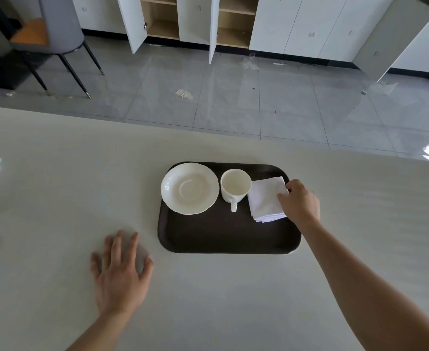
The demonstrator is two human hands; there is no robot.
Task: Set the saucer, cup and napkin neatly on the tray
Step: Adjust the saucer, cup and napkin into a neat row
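On the dark tray (223, 236) the saucer (190, 188) sits at its far left, the cup (235, 186) just right of it, upright, handle pointing toward the person. The folded napkin (267, 199) lies right of the cup, its long axis running near-to-far, slightly skewed. The right hand (300, 201) pinches its right edge; the left hand (122, 272) rests spread flat on the table (56, 198), left of the tray.

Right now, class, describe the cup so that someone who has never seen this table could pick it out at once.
On the pale table lies a dark tray. Along its far side stand three white things in a row; the cup is the middle one. It alone is tall and hollow, with a handle pointing toward the viewer, between the flat saucer and the folded napkin.
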